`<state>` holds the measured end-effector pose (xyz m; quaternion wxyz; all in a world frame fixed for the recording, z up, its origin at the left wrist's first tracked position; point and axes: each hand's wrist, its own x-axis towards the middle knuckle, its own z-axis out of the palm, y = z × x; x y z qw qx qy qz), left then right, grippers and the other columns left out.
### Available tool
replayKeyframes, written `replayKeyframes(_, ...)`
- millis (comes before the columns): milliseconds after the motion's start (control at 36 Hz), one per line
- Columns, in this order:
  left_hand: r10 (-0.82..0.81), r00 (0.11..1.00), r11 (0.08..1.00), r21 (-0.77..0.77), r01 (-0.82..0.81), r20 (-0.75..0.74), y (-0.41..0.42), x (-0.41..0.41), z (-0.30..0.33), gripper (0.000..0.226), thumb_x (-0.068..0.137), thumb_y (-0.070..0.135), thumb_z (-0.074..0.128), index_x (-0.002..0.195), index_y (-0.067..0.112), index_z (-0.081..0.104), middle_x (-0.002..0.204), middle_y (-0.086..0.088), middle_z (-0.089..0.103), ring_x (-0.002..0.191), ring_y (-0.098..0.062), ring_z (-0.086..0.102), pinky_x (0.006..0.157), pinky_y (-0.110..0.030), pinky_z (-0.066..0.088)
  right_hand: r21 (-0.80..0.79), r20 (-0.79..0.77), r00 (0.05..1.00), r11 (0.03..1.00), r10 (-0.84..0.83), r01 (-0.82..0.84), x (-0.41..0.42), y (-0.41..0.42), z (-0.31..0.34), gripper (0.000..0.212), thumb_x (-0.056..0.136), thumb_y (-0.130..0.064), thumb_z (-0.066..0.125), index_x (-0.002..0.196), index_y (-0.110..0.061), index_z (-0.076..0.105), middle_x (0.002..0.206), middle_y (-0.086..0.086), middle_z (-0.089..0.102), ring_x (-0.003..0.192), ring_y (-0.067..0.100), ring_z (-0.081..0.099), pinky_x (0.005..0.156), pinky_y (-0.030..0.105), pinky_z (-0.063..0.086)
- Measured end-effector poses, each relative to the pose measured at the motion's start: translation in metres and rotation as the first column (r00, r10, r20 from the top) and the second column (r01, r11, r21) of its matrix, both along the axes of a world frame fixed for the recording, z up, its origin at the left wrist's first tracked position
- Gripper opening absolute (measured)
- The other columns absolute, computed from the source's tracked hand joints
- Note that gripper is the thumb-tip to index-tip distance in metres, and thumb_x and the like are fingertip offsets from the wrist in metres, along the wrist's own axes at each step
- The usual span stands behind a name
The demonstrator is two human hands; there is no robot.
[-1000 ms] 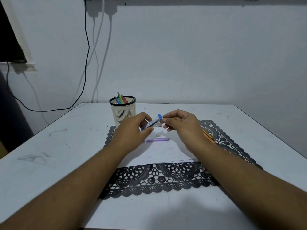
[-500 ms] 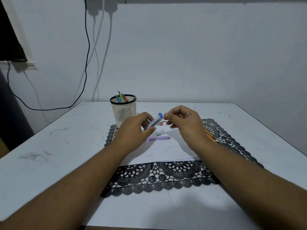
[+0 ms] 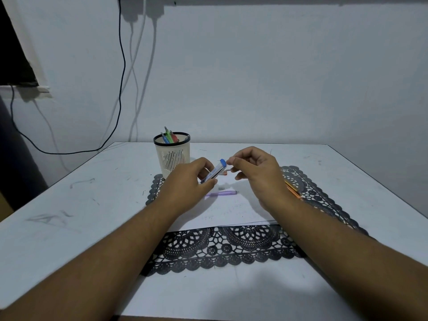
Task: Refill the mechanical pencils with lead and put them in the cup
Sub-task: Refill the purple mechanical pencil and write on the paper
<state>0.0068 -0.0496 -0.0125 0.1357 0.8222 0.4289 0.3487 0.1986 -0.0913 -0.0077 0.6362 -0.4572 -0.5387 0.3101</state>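
Lead tube, blue-capped, held tilted above the paper in a left hand pinch, right hand fingertips pinching at its cap; leads likely brittle, so grip the stiff barrel; purple mechanical pencil lies below, cup behind.

Blue-capped lead tube tilted; purple pencil flat on paper; cup holds 3 pencils.

Both forearms extended; left hand fingers curled, right hand fingers pinched.
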Motion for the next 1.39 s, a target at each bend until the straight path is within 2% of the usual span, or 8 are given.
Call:
replayKeyframes(250,-0.013,1.0,1.0,0.011,0.013,-0.004,0.001,0.001,-0.002,0.015,0.092,0.03,0.074,0.105,0.03,0.066,0.091,0.015,0.07,0.072,0.004,0.061,0.061,-0.022,0.04,0.004,-0.044,0.998,0.999,0.037,-0.037,-0.001,-0.003,0.003,0.008,0.092,-0.006,0.075,0.091,-0.014,0.073,0.088,0.012,0.077,0.073,0.018,0.066,0.068,0.034,0.053)
replayKeyframes(472,-0.073,0.996,0.997,0.023,0.072,0.046,0.007,0.001,-0.006,0.017,0.089,0.021,0.077,0.105,0.025,0.069,0.091,0.014,0.072,0.086,-0.001,0.066,0.08,-0.035,0.058,-0.002,-0.099,0.994,0.999,0.048,-0.049,-0.003,-0.003,0.004,0.008,0.089,-0.008,0.079,0.086,-0.014,0.075,0.078,0.0,0.072,0.075,0.019,0.061,0.068,0.035,0.052)
replayKeyframes(556,-0.087,0.994,0.996,0.03,0.085,0.06,0.006,0.001,-0.007,0.019,0.089,0.019,0.077,0.107,0.022,0.071,0.093,0.013,0.073,0.086,0.0,0.066,0.08,-0.031,0.058,-0.019,-0.149,0.988,0.999,0.044,-0.048,-0.003,-0.003,0.005,0.012,0.089,-0.01,0.08,0.082,-0.015,0.073,0.076,-0.001,0.07,0.075,0.018,0.062,0.065,0.033,0.053)
replayKeyframes(667,-0.098,0.993,0.995,0.039,0.095,0.072,0.006,0.003,-0.007,0.019,0.088,0.018,0.078,0.106,0.021,0.072,0.094,0.013,0.073,0.085,0.001,0.067,0.079,-0.025,0.057,-0.008,-0.227,0.972,0.998,0.065,-0.068,-0.001,-0.002,0.007,0.012,0.089,-0.009,0.079,0.082,-0.015,0.071,0.092,0.014,0.075,0.08,0.022,0.067,0.06,0.032,0.053)
replayKeyframes(889,-0.118,0.985,0.993,0.0,0.119,0.125,0.004,0.004,-0.007,0.024,0.09,0.016,0.077,0.113,0.023,0.071,0.096,0.017,0.072,0.085,0.003,0.068,0.077,-0.018,0.057,-0.022,-0.379,0.925,0.999,0.037,-0.048,0.006,0.0,0.012,0.006,0.096,-0.011,0.072,0.092,-0.012,0.067,0.09,0.009,0.078,0.078,0.022,0.072,0.055,0.027,0.056)
replayKeyframes(1056,-0.087,0.916,0.961,-0.21,0.182,0.393,-0.003,0.007,-0.003,0.043,0.09,0.007,0.076,0.128,0.023,0.062,0.09,0.004,0.077,0.077,-0.015,0.073,0.071,-0.043,0.065,-0.089,-0.404,0.915,0.995,0.005,-0.044,0.008,0.003,0.009,0.003,0.099,-0.012,0.069,0.102,-0.01,0.069,0.087,0.009,0.077,0.07,0.021,0.072,0.055,0.028,0.057)
replayKeyframes(1222,0.096,0.943,0.994,-0.087,-0.072,0.317,0.002,0.006,-0.003,0.048,0.089,0.021,0.08,0.133,0.026,0.062,0.089,0.008,0.072,0.079,-0.007,0.07,0.077,-0.031,0.061,-0.145,-0.371,0.929,0.987,0.011,-0.07,0.01,0.005,0.003,0.011,0.098,-0.003,0.068,0.108,-0.007,0.072,0.092,0.011,0.078,0.074,0.022,0.072,0.065,0.029,0.061)
replayKeyframes(1389,0.115,0.95,0.993,-0.064,-0.101,0.289,-0.003,0.006,0.0,0.053,0.089,0.023,0.08,0.139,0.025,0.06,0.092,0.009,0.067,0.082,-0.01,0.07,0.081,-0.036,0.061,-0.168,-0.352,0.936,0.983,0.013,-0.077,0.011,0.007,0.001,0.017,0.098,-0.002,0.068,0.113,-0.007,0.069,0.098,0.015,0.079,0.078,0.023,0.074,0.067,0.031,0.061)
